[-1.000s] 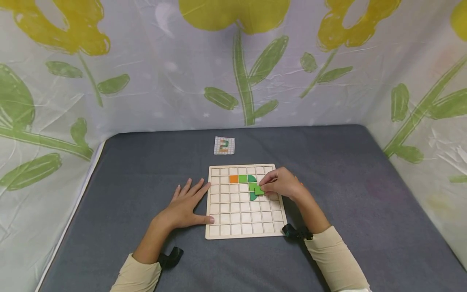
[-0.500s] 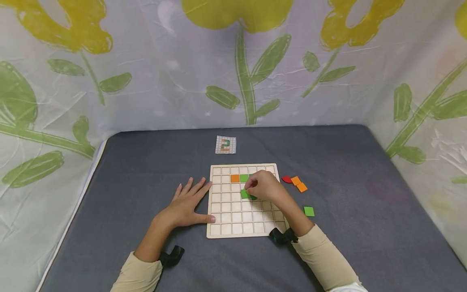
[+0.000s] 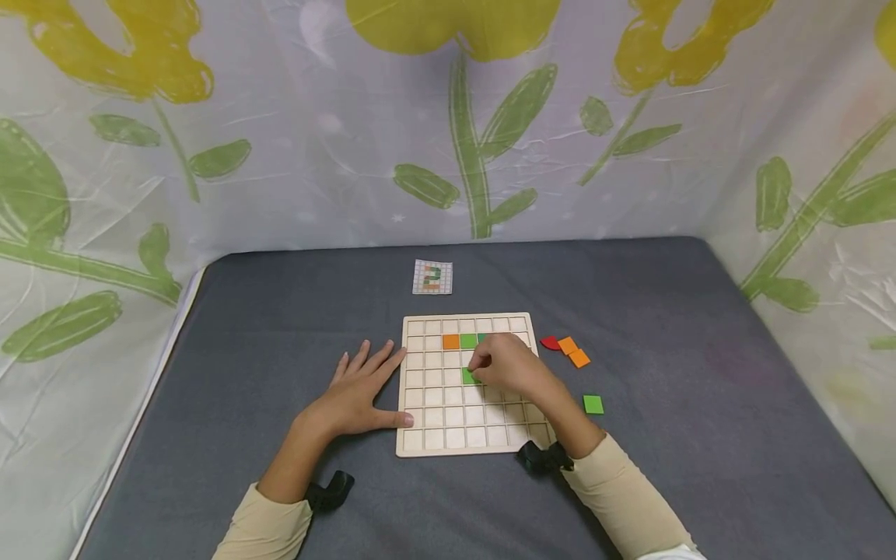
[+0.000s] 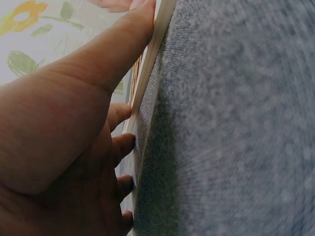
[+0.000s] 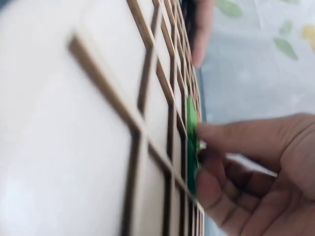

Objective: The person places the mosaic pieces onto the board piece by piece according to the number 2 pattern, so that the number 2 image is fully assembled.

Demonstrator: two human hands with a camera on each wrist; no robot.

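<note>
A wooden grid board [image 3: 432,420] lies on the grey cloth. My left hand [image 3: 350,406] is spread at its left side, thumb and fingertips touching the edge; the left wrist view shows the thumb on the board's rim [image 4: 148,73]. Over the middle of the grid, my right hand [image 3: 512,365] has its thumb and curled fingers at a green square tile [image 3: 469,377]. In the right wrist view the thumb touches this green tile [image 5: 191,112], beside a dark green piece [image 5: 191,169]. An orange tile [image 3: 451,341] and another green tile [image 3: 467,341] sit farther up; my right hand hides other pieces.
Right of the board lie a red curved piece [image 3: 550,343], two orange squares [image 3: 579,358] and a loose green square [image 3: 593,404]. A small pattern card [image 3: 432,278] rests beyond the board. A flower-printed curtain [image 3: 280,155] surrounds the table.
My right hand has moved left across the board with the green tile, uncovering the pieces at the right, and then dipped slightly to a grid cell. The left hand has stayed in place.
</note>
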